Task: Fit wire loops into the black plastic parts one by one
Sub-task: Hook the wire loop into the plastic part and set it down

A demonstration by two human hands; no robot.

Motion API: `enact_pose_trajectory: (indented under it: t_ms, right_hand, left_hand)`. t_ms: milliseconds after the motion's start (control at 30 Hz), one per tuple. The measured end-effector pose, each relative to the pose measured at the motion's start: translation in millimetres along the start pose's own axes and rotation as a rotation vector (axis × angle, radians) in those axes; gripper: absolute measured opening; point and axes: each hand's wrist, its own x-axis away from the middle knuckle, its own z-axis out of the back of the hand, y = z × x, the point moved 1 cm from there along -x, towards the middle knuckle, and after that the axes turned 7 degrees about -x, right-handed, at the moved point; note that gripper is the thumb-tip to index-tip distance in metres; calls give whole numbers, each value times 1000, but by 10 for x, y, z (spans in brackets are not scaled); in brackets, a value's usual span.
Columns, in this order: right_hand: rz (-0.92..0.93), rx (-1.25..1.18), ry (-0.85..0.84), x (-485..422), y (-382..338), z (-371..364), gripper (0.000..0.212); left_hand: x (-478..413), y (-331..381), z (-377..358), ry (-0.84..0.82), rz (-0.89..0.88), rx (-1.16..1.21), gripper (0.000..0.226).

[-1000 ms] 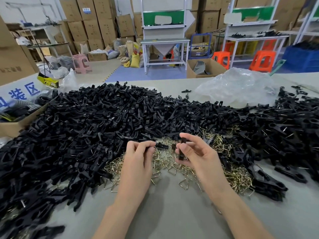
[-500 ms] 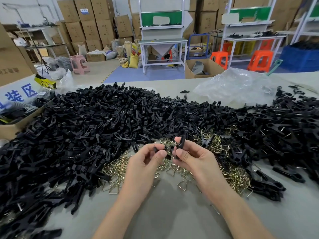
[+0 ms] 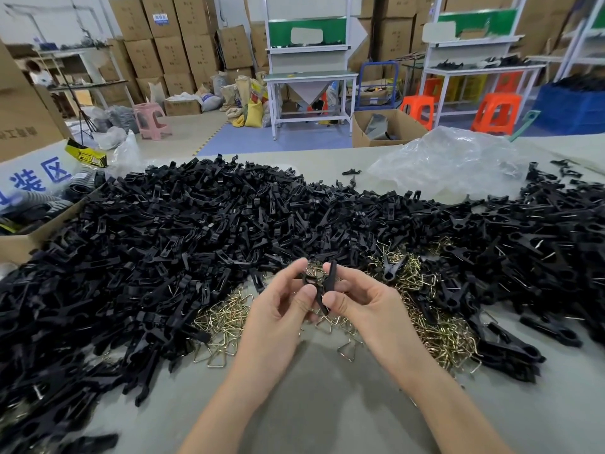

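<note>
Both hands are raised together above the table centre. My left hand (image 3: pixel 281 309) pinches one black plastic part (image 3: pixel 309 279) between thumb and fingers. My right hand (image 3: pixel 363 301) pinches a second black plastic part (image 3: pixel 330 280), held nearly upright. The two parts touch and cross between my fingertips. Below and behind my hands lies a heap of brass-coloured wire loops (image 3: pixel 226 319), spreading to the right (image 3: pixel 438 332). A very large pile of loose black plastic parts (image 3: pixel 183 237) covers the table from left to right. I cannot tell whether a wire loop is in either held part.
A crumpled clear plastic bag (image 3: pixel 451 162) lies at the far right of the grey table (image 3: pixel 327 407). An open cardboard box (image 3: pixel 19 247) stands at the left edge. Assembled black clips (image 3: pixel 510 348) lie at the near right. Benches, stools and stacked cartons fill the background.
My hands have come closer together and lifted slightly. The two black parts, apart a second ago, now meet and cross between my fingertips.
</note>
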Motion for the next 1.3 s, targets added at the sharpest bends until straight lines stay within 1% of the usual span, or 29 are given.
enact_pose_trajectory:
  t_ms: [67, 133, 167, 200, 267, 333, 367, 400, 467, 500, 600, 700, 800, 967, 1133, 1300]
  right_hand:
    - [-7, -11, 7, -4, 0, 1, 42]
    - [-11, -9, 23, -10, -2, 5, 46]
    - [-11, -10, 33, -12, -5, 9, 47]
    - [-10, -12, 38, -11, -10, 14, 47]
    - [-3, 6, 28, -7, -17, 20, 43]
    - [-2, 15, 18, 1, -29, 17, 38]
    - [-4, 6, 19, 4, -39, 13, 35]
    - [-5, -2, 21, 6, -46, 10, 33]
    - [0, -2, 30, 10, -55, 6, 33]
    - [2, -1, 36, 10, -58, 5, 33]
    - [0, -8, 37, 7, -47, 1, 34]
    - [-3, -14, 25, 9, -32, -1, 37]
    - [-4, 1, 19, 10, -15, -5, 38]
    - [0, -1, 10, -5, 7, -18, 36]
    - [-7, -58, 15, -3, 6, -12, 39]
    - [-10, -107, 36, -1, -5, -14, 42]
  left_hand:
    - [0, 3, 3, 40, -26, 23, 35]
    - [-5, 2, 16, 80, -39, 22, 19]
    - [-6, 1, 21, 85, -32, 31, 16]
    - [-7, -4, 19, 79, -13, 57, 18]
    - [-7, -25, -2, 39, 50, 185, 21]
    - [2, -11, -21, -19, 109, 254, 32]
    - [0, -15, -28, -29, 113, 233, 35]
    - [-2, -14, -34, -21, 108, 200, 33]
    - [-5, -13, -36, 15, 92, 150, 21]
    - [-5, -12, -35, 29, 92, 140, 19]
    - [15, 1, -35, -10, 111, 109, 18]
    - [38, 28, -63, -58, 85, 86, 19]
    - [48, 53, -91, -46, 52, 66, 22]
    - [56, 61, -90, -52, 46, 65, 22]
    - [58, 95, -94, -62, 35, 90, 34]
    - [70, 89, -97, -66, 32, 108, 33]
